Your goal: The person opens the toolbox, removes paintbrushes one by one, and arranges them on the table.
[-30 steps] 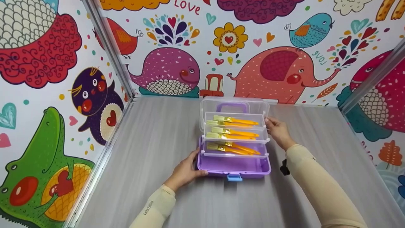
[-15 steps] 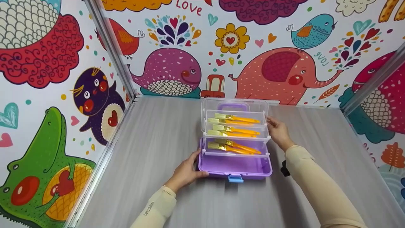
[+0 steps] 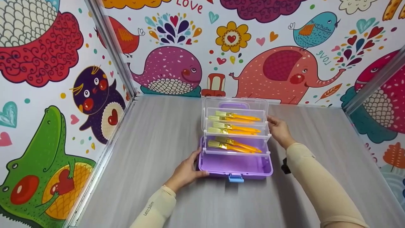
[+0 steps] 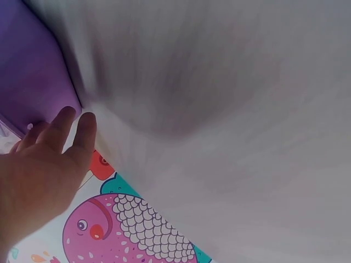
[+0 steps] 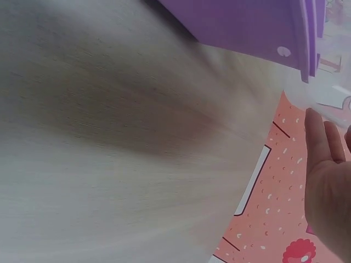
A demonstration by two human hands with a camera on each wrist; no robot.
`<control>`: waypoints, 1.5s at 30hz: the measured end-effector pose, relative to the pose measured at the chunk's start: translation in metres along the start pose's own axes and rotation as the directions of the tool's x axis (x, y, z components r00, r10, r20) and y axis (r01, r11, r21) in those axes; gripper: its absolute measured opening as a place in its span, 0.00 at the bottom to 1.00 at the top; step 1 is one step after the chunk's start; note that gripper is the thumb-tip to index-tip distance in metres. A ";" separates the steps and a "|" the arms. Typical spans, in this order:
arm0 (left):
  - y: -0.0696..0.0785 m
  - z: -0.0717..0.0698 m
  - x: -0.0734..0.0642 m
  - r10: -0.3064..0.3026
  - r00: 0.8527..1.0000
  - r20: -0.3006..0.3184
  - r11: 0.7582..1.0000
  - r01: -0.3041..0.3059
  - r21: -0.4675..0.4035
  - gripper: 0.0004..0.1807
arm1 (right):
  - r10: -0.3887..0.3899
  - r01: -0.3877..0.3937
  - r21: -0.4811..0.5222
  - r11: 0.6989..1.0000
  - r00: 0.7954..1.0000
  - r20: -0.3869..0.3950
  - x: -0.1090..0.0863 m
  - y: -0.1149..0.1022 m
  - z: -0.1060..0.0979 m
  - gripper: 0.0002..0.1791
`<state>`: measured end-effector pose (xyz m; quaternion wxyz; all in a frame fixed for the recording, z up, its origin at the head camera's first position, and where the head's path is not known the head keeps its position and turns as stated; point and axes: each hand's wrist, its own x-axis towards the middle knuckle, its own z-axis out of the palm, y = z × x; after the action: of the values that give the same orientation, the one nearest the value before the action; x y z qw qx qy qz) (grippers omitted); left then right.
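Note:
A purple toolbox (image 3: 235,163) stands open on the table, its blue latch (image 3: 236,178) facing me and its bottom bare inside. Clear stepped trays (image 3: 236,136) rise above it, bearing several paintbrushes (image 3: 240,129) with yellow-orange handles and pale bristles. Behind them stands the clear lid (image 3: 210,102) with a purple handle. My left hand (image 3: 186,167) holds the box at its left front corner, thumb at the front rim and fingers along the side wall (image 4: 33,71). At the lid's right edge, my right hand (image 3: 279,130) pinches with thumb and fingers; the fingertips are partly hidden there.
The grey table (image 3: 152,136) meets a back wall (image 3: 253,38) printed with cartoon animals, close behind the lid. A similar printed wall (image 3: 38,95) stands at the left, with a metal post (image 3: 110,47) at the corner. Another post (image 3: 373,82) is at the right.
The clear trays have shifted slightly up and back, with their brushes, and the lid's handle shows less. My right hand stays at the lid's edge; my left has hardly moved.

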<state>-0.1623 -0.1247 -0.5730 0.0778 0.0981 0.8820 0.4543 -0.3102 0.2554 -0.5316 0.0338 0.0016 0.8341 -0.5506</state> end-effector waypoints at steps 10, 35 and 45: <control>0.001 0.001 0.000 0.001 1.000 0.010 1.000 -0.001 -0.011 0.56 | 0.015 -0.015 -0.068 0.998 1.000 0.011 0.004 0.004 -0.003 0.25; 0.001 0.002 0.000 -0.053 0.999 0.012 0.999 0.053 -0.002 0.56 | 0.050 -0.059 0.098 0.993 0.995 0.092 0.010 0.009 0.002 0.30; 0.000 0.001 0.000 -0.027 1.000 0.003 1.000 0.027 -0.017 0.55 | 0.042 -0.046 0.065 0.997 0.997 0.059 0.010 0.010 0.006 0.28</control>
<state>-0.1622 -0.1235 -0.5738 0.0861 0.0864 0.8793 0.4604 -0.3198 0.2533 -0.5440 0.0696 0.0052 0.8138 -0.5769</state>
